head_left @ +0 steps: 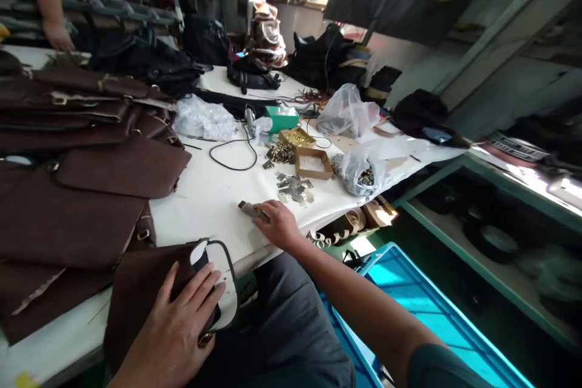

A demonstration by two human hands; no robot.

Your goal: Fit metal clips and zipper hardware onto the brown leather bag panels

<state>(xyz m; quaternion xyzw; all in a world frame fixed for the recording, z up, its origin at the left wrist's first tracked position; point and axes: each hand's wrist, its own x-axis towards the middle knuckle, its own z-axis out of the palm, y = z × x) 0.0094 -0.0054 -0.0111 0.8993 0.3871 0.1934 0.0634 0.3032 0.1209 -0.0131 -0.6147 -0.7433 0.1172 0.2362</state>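
Left hand [175, 330] spread open, flat on dark brown leather bag piece [145, 291] at near edge of white-covered worktable [204, 200]. Right hand [277, 224] pinching small flat metal fitting [249, 210], centre table. Just beyond, loose silver metal plates [295, 189]. Farther: open brown cardboard box [313, 163], contents unclear; box of gold fittings [296, 137]; right, clear plastic bag holding metal hardware [361, 174]. Blue plastic crate [409, 309] near right, below.

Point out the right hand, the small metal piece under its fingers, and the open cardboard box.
right hand [278, 225], head view, back of hand
metal piece [248, 209], head view, exposed end
cardboard box [304, 171], head view, near wall
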